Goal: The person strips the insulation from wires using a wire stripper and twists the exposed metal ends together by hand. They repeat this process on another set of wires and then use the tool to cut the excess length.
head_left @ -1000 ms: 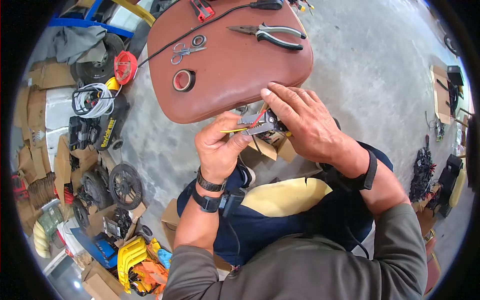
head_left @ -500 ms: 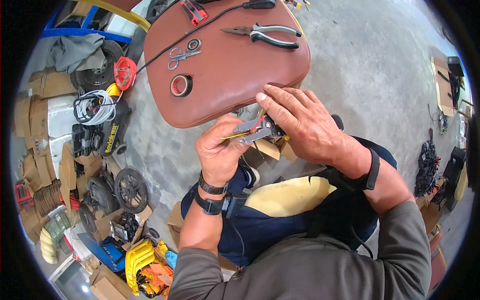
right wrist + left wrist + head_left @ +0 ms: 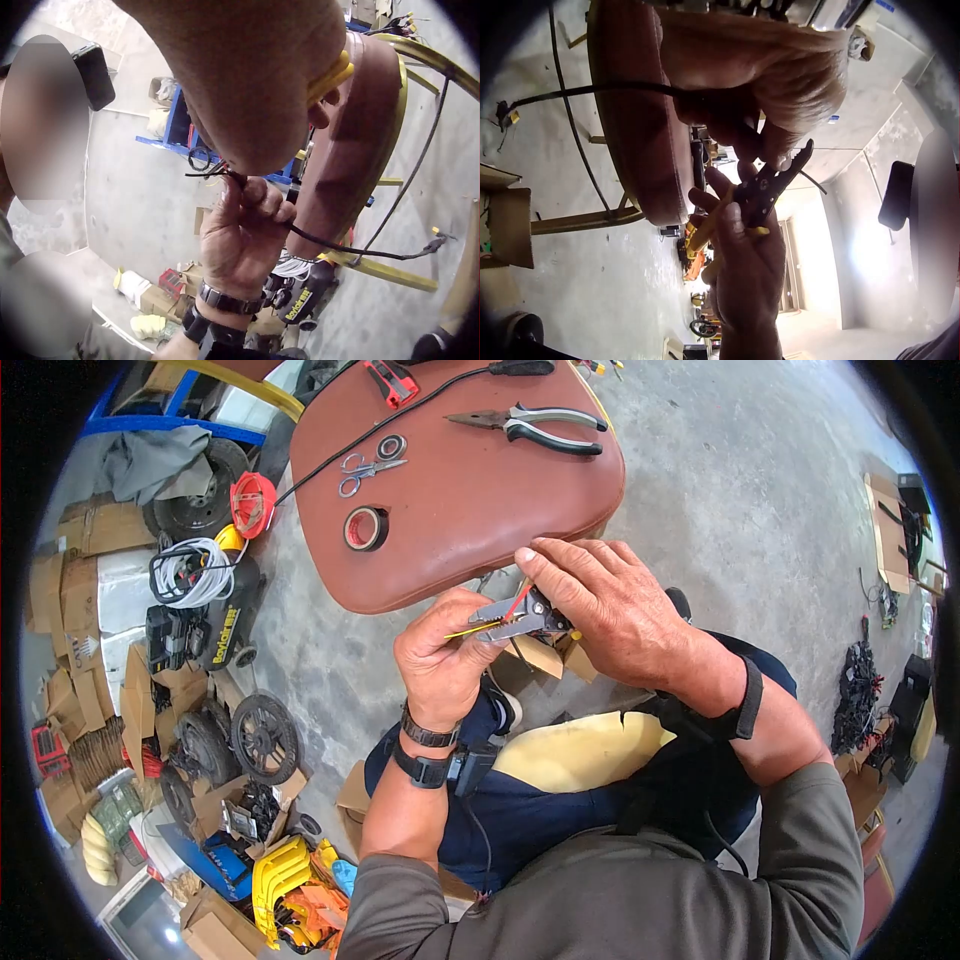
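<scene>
In the head view my right hand (image 3: 620, 600) grips wire strippers (image 3: 522, 624), their grey toothed jaws pointing at my left hand. The yellow handles (image 3: 330, 81) show in the right wrist view, partly covered by the palm. My left hand (image 3: 437, 660) pinches the end of a black cable (image 3: 337, 246) between thumb and fingers. Thin wires fan out there: a yellow wire (image 3: 462, 632) lies along the jaws, a red wire (image 3: 519, 602) crosses them, and a black wire (image 3: 198, 175) sticks out. Both hands meet just in front of a brown padded seat (image 3: 460, 550).
On the seat lie long-nose pliers (image 3: 535, 428), small scissors (image 3: 365, 475), a roll of black tape (image 3: 366, 528) and a red utility knife (image 3: 390, 382). Wheels (image 3: 265, 738), cardboard boxes and a red helmet (image 3: 252, 502) crowd the floor at left.
The stripper jaws stand a little closer together around the yellow wire than a second ago. Both hands keep nearly the same place; the head view has shifted slightly.
</scene>
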`<move>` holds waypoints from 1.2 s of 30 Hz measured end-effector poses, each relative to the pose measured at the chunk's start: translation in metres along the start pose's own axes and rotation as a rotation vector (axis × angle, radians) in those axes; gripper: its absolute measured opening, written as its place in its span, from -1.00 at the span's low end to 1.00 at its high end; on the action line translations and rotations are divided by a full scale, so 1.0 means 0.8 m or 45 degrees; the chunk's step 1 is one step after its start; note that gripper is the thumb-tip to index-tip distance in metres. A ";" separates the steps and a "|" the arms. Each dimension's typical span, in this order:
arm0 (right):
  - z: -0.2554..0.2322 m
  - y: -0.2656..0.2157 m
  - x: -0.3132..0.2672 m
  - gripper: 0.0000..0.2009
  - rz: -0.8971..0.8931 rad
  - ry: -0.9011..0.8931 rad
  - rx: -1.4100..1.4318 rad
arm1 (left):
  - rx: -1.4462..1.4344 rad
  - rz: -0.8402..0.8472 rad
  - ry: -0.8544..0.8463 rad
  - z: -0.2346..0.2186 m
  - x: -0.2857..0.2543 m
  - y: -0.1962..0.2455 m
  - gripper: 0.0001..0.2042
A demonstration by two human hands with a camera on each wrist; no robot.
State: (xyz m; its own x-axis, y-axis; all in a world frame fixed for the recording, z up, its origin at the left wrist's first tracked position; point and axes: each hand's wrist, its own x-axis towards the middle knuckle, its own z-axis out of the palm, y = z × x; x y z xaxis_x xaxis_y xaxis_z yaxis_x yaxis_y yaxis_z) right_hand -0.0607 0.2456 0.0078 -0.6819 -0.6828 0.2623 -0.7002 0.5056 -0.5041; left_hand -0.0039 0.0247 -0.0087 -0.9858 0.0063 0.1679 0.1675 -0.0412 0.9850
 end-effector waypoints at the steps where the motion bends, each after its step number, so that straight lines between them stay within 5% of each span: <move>1: 0.002 0.001 0.000 -0.36 -0.006 0.023 0.026 | 0.003 0.000 0.001 0.000 0.000 0.000 -0.81; 14: 0.006 0.000 0.000 -0.37 -0.005 0.025 0.083 | -0.002 -0.013 0.015 -0.003 -0.002 -0.004 -0.80; 20: -0.001 -0.002 0.001 -0.44 0.067 -0.143 0.121 | 0.003 0.042 0.012 -0.001 -0.003 -0.006 -0.81; 36: 0.026 0.005 -0.004 -0.78 0.305 -0.253 0.634 | 0.026 -0.436 0.177 0.033 0.005 0.008 -0.84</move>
State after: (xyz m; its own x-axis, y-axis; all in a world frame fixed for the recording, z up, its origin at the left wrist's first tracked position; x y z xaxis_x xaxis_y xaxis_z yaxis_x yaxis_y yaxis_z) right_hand -0.0568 0.2388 -0.0125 -0.7227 -0.6899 -0.0417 -0.3150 0.3825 -0.8686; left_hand -0.0068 0.0505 -0.0004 -0.9768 -0.1199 -0.1772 -0.1735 -0.0402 0.9840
